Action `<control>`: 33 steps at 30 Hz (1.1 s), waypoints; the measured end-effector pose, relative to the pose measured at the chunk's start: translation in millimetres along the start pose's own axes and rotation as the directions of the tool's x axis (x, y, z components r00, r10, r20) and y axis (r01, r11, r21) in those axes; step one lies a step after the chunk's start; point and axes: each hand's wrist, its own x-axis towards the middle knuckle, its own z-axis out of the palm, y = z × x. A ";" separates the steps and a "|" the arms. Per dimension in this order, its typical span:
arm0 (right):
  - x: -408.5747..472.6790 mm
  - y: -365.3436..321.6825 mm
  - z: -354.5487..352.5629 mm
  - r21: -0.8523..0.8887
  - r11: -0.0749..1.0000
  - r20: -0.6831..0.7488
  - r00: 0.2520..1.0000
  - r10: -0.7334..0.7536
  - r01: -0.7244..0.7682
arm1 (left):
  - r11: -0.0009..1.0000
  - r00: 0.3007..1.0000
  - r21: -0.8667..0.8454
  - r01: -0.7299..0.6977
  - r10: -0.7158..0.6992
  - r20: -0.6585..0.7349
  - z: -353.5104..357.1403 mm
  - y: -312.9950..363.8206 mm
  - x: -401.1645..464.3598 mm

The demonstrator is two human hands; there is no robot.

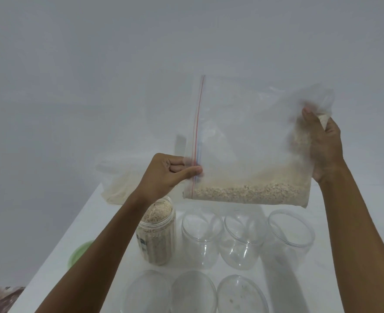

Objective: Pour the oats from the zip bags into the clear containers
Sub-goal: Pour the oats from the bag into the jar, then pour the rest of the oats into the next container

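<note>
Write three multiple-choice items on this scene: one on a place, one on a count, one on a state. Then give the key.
1. Where is the zip bag?
A. flat on the table
B. held above the containers
C. inside a jar

2. How many jars in the row under the bag stand empty?
A. one
B. three
C. five

3. How full is the leftmost jar?
A. filled with oats
B. empty
C. lidded

Key: 1 B, left hand and right hand grip it aloft; 2 B, three clear empty jars stand beside the filled one; 3 A, oats reach its rim.
</note>
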 end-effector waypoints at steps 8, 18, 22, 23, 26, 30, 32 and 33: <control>-8.0 5.4 -22.1 -0.074 0.996 0.009 0.999 0.050 -0.049 | 0.995 0.991 0.028 0.098 -0.100 0.084 25.8 -20.9 -7.3; -13.9 18.6 -17.4 -0.181 0.981 0.088 0.993 0.084 -0.067 | 0.963 0.944 0.137 0.234 -0.258 0.205 23.2 -29.3 -15.6; -15.4 20.6 -10.2 -0.223 0.973 0.129 0.988 0.086 -0.055 | 0.968 0.943 0.103 0.229 -0.247 0.225 14.6 -21.8 -17.6; -15.6 20.6 -8.6 -0.233 0.971 0.138 0.987 0.085 -0.051 | 0.970 0.950 0.091 0.226 -0.240 0.200 11.5 -20.3 -17.2; -15.7 19.9 -4.9 -0.292 0.956 0.172 0.983 0.060 -0.007 | 0.976 0.973 0.038 0.216 -0.218 0.074 4.3 -17.5 -15.0; -14.0 18.2 1.4 -0.318 0.947 0.223 0.974 0.030 0.043 | 0.990 0.970 -0.001 0.140 -0.138 -0.198 -2.5 -14.1 -5.6; -13.1 16.8 6.4 -0.353 0.932 0.257 0.966 0.010 0.084 | 0.997 0.944 0.012 0.073 -0.065 -0.325 -1.1 -8.9 -0.9; -12.6 16.5 9.0 -0.371 0.922 0.277 0.961 -0.001 0.108 | 0.998 0.922 0.025 0.051 -0.038 -0.386 -0.1 -6.2 1.2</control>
